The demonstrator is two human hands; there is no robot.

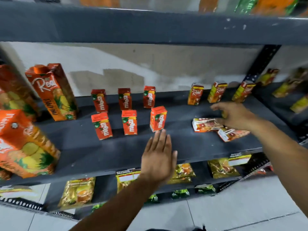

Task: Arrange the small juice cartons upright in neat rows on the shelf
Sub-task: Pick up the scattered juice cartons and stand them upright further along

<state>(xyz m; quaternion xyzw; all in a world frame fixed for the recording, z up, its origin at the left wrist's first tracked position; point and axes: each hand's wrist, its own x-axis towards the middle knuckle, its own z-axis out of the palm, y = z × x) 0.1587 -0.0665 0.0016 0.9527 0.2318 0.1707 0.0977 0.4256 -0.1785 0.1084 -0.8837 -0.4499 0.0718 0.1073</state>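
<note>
Right hand (233,116) reaches over two fallen cartons (206,125) on the shelf (183,144) at right, fingers loosely curled, grip unclear. Left hand (158,157) hovers flat, spread. Light, stiff boxes: pinch the narrow sides.

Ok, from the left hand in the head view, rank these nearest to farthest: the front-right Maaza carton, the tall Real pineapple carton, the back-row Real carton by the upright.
From the left hand:
1. Front-right Maaza carton, just beyond the fingertips.
2. Back-row Real carton, far right by the upright.
3. Tall Real pineapple carton, far left at the back.
</note>
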